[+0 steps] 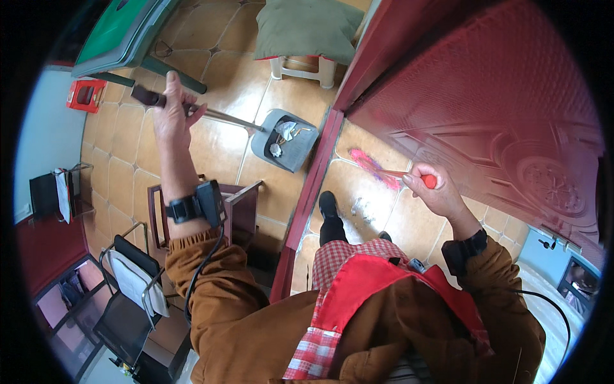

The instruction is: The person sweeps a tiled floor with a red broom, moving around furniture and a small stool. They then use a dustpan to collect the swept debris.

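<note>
My left hand [175, 113] grips the dark handle end of a long-handled grey dustpan [298, 156]. The pan rests on the tiled floor left of a red door sill, with crumpled paper and cigarette butts in it. In my right hand [434, 189] is the stick of a broom, its red end cap [429, 181] showing above my fist. Pink and purple broom bristles [369, 165] touch the floor on the other side of the sill. Grey dirt [362, 211] lies on the tiles between the bristles and my feet.
A dark red door [479, 110] stands at the right, beside the raised sill [319, 153]. A cushioned white stool [307, 31], a green-topped table [108, 36], a red plastic stool [86, 95], a wooden stool [240, 211] and a metal-framed chair [127, 307] stand around.
</note>
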Demonstrator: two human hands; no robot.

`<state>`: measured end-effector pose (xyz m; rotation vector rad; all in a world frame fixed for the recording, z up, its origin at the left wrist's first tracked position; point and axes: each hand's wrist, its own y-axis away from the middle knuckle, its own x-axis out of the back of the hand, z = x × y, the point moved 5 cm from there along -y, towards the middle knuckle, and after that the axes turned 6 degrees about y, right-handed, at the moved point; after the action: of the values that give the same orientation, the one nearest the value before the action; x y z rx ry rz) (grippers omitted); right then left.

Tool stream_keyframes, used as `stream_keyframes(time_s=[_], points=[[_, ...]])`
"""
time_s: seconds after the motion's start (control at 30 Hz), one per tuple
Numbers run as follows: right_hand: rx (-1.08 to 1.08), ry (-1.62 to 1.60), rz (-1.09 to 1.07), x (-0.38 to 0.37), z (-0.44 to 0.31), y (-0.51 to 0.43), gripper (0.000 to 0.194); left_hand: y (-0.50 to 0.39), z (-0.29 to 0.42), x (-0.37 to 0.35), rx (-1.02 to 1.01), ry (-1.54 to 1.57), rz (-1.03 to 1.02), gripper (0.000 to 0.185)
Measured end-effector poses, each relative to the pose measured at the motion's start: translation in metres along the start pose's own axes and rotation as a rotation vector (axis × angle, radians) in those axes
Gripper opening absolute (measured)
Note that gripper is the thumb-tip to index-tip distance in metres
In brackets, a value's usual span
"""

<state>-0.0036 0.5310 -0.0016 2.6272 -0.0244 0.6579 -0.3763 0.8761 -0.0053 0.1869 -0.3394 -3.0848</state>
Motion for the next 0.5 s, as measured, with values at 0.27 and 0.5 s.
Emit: stream_keyframes(time_s=[0.27, 0.5], points=[[0.122, -0.020, 0.018, 0.005, 0.022, 0.067, 0.037, 0.188, 0.012, 0.051, -0.058, 0.200, 0.290, 0.047], [0.406, 0.051, -0.015, 0.029, 0.045, 0.152, 0.035, 0.412, -0.001, 0.069, -0.183, 0.274, 0.505, 0.050]])
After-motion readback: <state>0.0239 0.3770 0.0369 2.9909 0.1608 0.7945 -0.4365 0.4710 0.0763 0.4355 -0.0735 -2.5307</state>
